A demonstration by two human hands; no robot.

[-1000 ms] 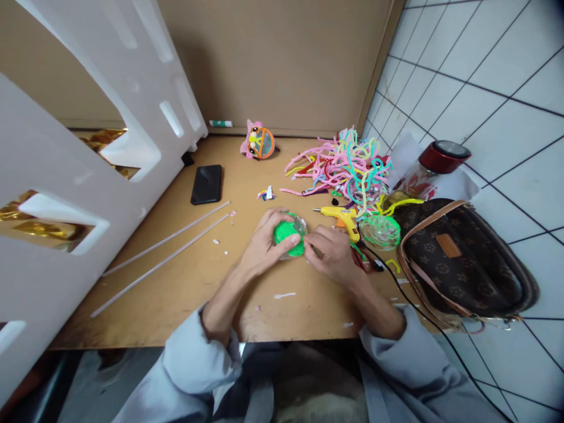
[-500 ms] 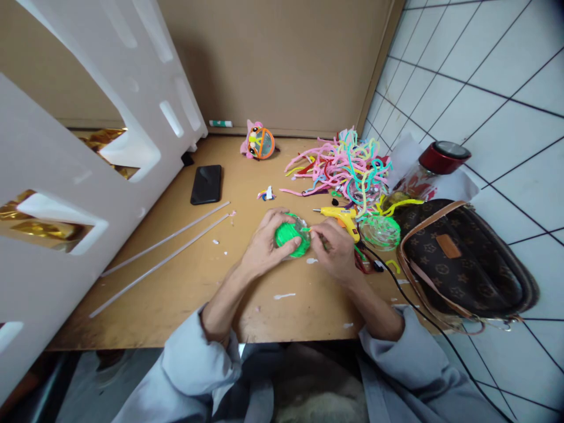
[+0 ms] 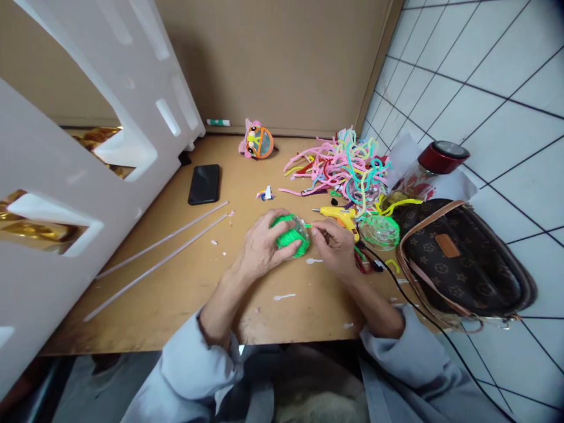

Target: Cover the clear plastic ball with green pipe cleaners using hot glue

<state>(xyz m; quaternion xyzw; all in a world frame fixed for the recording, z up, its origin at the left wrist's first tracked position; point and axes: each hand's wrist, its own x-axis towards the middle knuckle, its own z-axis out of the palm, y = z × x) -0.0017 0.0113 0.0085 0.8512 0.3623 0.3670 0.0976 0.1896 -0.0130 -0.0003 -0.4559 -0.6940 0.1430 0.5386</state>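
My left hand (image 3: 263, 247) is wrapped round a round clear piece covered in green pipe cleaner (image 3: 291, 236), held low over the table. At its right side my right hand (image 3: 335, 247) pinches the thin end of the green strand (image 3: 307, 225). Just behind my right hand lies a yellow glue gun (image 3: 341, 216), its nozzle pointing left. A second clear round piece with green strands (image 3: 379, 231) rests to the right of the glue gun.
Pink, teal and yellow pipe cleaners (image 3: 348, 167) lie heaped at the back right, near a red-lidded bottle (image 3: 420, 173) and a brown bag (image 3: 471, 258). A black phone (image 3: 204, 184), two white sticks (image 3: 163, 265) and an orange-rimmed figure (image 3: 259, 141) are farther left and back.
The green piece has turned slightly in my left hand, showing more of its green side. My right hand has shifted slightly, still pinching the strand. The view has shifted a little.
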